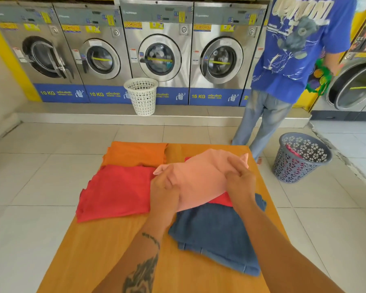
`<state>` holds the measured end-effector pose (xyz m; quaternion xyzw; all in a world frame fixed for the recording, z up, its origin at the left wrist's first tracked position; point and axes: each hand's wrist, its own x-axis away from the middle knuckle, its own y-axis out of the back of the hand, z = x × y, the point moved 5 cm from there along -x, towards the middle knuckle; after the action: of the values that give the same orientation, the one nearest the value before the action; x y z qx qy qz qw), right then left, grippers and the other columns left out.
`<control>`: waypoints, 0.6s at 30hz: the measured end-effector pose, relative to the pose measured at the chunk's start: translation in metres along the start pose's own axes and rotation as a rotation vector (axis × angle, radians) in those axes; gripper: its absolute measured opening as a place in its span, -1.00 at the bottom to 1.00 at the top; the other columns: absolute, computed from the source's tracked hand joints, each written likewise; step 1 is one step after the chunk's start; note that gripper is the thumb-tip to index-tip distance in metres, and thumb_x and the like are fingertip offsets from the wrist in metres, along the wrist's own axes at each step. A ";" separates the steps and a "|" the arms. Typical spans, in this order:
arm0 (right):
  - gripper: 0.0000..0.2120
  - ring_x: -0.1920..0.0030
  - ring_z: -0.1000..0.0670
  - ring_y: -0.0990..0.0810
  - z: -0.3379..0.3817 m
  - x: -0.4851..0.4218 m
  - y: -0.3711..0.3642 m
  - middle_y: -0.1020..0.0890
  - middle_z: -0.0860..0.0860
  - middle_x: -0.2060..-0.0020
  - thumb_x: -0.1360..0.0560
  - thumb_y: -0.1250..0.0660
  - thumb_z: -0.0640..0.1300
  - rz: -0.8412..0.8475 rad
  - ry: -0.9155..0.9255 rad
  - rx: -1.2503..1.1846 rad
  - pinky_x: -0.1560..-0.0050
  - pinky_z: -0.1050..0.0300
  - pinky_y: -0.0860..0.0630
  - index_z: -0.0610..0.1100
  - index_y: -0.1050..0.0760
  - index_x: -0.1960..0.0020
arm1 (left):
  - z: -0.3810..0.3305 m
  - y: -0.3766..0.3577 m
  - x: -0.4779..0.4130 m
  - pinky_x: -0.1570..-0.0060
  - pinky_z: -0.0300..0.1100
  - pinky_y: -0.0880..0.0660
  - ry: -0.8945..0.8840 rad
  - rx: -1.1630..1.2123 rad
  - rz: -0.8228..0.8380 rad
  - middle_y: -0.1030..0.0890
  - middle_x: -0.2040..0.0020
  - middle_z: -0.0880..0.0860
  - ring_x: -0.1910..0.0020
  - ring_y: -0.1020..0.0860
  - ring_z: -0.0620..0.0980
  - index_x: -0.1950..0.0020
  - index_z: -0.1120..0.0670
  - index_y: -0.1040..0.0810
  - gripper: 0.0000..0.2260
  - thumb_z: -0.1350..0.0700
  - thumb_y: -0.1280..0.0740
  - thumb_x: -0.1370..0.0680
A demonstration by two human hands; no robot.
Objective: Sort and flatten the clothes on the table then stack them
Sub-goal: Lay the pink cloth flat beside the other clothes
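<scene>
You see four washers (123,47) across the top, one wooden table (106,250) at bottom centre carrying five cloths, two baskets. Your left hand (164,187) and right hand (240,182) each pinch the pink cloth (201,176) at centre.

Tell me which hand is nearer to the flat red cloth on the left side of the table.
Left. The left hand grips the pink cloth right beside the red cloth, at its right edge. The right hand holds the pink cloth's far side, well apart.
</scene>
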<state>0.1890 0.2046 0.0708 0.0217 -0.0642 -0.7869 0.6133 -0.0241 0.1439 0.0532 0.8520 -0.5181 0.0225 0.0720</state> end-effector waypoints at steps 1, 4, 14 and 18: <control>-0.51 -0.40 0.15 -0.34 0.002 0.011 -0.017 -0.24 0.14 -0.53 -0.50 -0.15 -0.36 0.005 0.001 -0.018 -0.22 0.31 -0.41 -0.03 -0.54 -0.33 | -0.003 0.023 -0.003 0.38 -0.47 -0.40 -0.009 -0.001 -0.014 -0.53 0.08 -0.07 0.23 -0.51 -0.16 -0.26 -0.12 -0.56 -0.45 0.41 -0.17 -0.45; -0.50 -0.42 0.00 -0.40 0.004 0.046 -0.075 -0.36 0.00 -0.49 -0.46 -0.18 -0.37 0.016 -0.016 -0.057 -0.36 0.07 -0.42 -0.05 -0.54 -0.33 | -0.011 0.092 -0.011 0.32 -0.45 -0.43 -0.068 -0.042 -0.049 -0.50 -0.02 -0.21 0.14 -0.49 -0.30 -0.33 -0.15 -0.52 -0.48 0.35 -0.19 -0.51; -0.50 -0.39 -0.04 -0.40 -0.084 0.187 -0.212 -0.25 0.07 -0.49 -0.51 -0.18 -0.40 0.301 -0.329 0.041 -0.30 0.06 -0.45 -0.14 -0.42 -0.42 | 0.078 0.274 -0.030 0.21 -0.46 -0.40 -0.063 -0.465 -0.055 -0.53 -0.06 0.09 0.10 -0.54 -0.15 -0.06 0.11 -0.58 -0.84 0.27 -0.24 -0.58; -0.46 -0.13 0.04 -0.54 -0.125 0.205 -0.209 -0.31 0.06 -0.46 -0.46 -0.23 -0.31 0.409 -0.402 0.184 -0.24 -0.12 -0.54 0.04 -0.46 -0.38 | 0.134 0.293 -0.027 0.10 -0.34 -0.45 0.029 -0.613 0.161 -0.34 -0.34 0.09 -0.08 -0.50 0.07 -0.42 -0.05 -0.45 -0.51 0.29 -0.22 -0.53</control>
<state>-0.0484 0.0465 -0.0704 -0.0926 -0.2583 -0.6264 0.7296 -0.3014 0.0155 -0.0534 0.7465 -0.5654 -0.1169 0.3308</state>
